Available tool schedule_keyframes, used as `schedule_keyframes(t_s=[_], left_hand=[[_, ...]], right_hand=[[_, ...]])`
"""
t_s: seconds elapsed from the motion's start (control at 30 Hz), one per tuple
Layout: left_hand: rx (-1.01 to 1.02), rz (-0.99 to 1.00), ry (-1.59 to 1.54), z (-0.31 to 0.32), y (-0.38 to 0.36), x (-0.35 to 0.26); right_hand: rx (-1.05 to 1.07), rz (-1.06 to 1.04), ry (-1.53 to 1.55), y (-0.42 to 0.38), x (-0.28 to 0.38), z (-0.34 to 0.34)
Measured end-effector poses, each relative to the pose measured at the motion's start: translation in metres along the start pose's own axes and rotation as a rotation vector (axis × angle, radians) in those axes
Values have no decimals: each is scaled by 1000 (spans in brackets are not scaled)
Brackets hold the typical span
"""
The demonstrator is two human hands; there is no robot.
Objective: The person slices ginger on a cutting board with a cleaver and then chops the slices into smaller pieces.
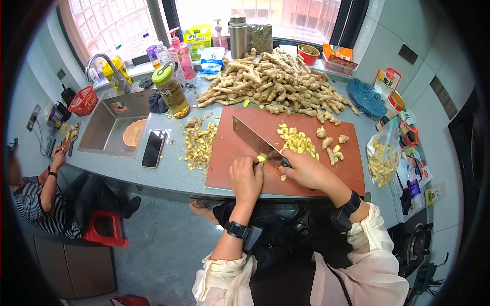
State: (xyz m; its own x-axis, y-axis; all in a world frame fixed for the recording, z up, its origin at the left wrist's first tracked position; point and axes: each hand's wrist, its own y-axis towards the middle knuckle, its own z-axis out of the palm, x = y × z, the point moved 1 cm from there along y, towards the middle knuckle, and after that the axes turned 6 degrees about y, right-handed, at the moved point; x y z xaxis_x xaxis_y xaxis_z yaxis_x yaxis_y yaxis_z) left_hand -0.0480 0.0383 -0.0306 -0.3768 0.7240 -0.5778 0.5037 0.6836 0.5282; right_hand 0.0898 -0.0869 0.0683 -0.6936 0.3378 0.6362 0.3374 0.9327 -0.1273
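My right hand (306, 171) grips the handle of a cleaver (252, 137) whose blade rests edge-down on the red-brown cutting board (347, 173). My left hand (246, 176) holds a small piece of ginger (261, 158) against the board, right at the blade. Cut yellow ginger pieces (297, 142) lie heaped on the board behind the blade, with a few peeled knobs (331, 144) to their right. A big pile of raw ginger roots (273, 81) covers the counter behind the board.
Ginger peelings (198, 145) lie left of the board beside a phone (153, 148) and a green-lidded jar (171, 92). A sink (109, 125) sits at left. A bag of cut ginger (383, 158) stands at right. Another person (43, 196) sits lower left.
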Motion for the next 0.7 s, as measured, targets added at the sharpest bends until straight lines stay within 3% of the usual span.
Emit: schedule_keyframes(t_s=[0.7], left_hand=[[-24, 12, 4, 0, 0, -1]], right_hand=[[33, 20, -24, 17, -1, 10]])
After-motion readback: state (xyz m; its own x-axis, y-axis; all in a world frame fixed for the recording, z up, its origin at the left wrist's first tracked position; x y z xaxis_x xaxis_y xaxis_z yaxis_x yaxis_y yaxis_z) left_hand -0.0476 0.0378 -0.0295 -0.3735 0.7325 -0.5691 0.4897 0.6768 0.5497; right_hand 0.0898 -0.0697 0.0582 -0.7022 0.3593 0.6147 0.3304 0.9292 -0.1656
